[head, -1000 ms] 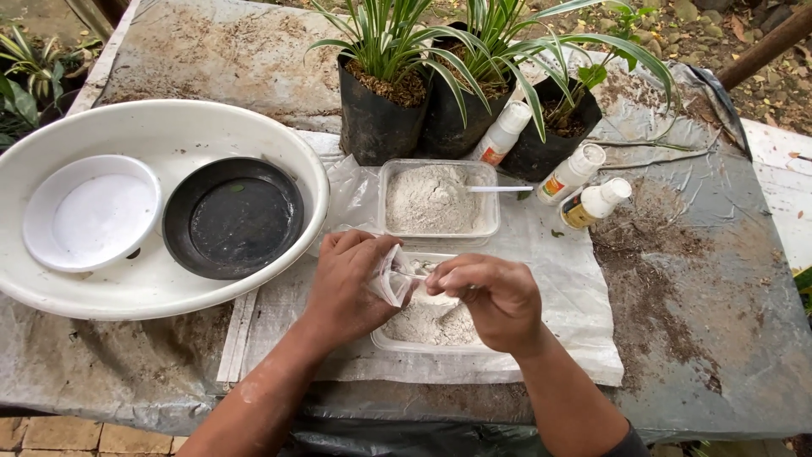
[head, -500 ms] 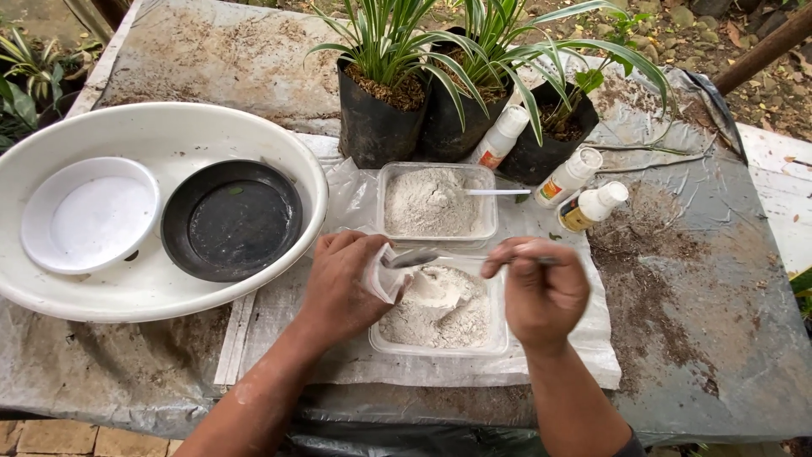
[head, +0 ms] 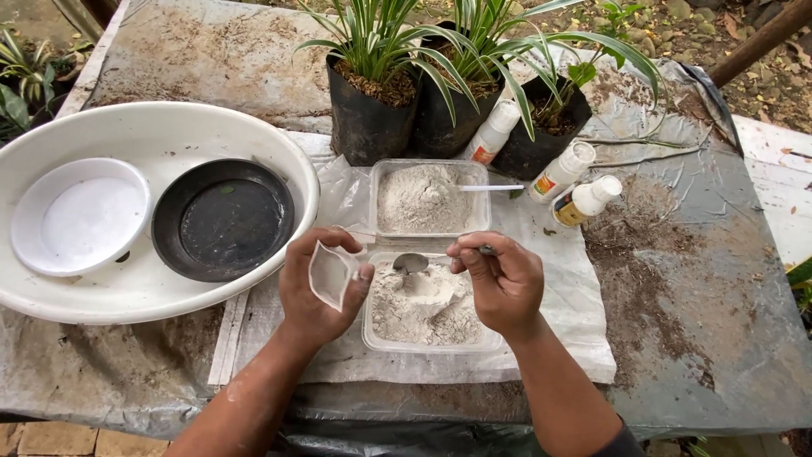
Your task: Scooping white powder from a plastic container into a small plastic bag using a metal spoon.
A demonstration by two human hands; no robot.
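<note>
Two hands: both at work near the front edge of the table (head: 677, 338), over the nearer of two clear trays
Left hand (head: 317, 288): closed on a small clear pouch (head: 330, 272); thumb and fingers pinch its sides so the mouth gapes open toward the spoon, a grip that looks meant to keep it ready for filling
Right hand (head: 501, 283): fingers together, pinched on the handle of a metal spoon (head: 412, 263); the bowl hangs level just above the powder, between pouch and hand
Near tray (head: 427, 306): shallow clear plastic, holding pale grey-white powder, lumpy, with a scooped hollow under the spoon
Far tray (head: 427, 199): just behind, touching the near one; same powder heaped, a white stick resting across its right rim
White sheet (head: 558, 330): spread under both trays, seemingly to catch spills
Basin (head: 152, 211): big white oval at the left edge; a white dish and a black dish lie side by side inside
Back edge: potted plants (head: 372, 110) in black bags; three small white bottles (head: 562, 169) lie beside them
</note>
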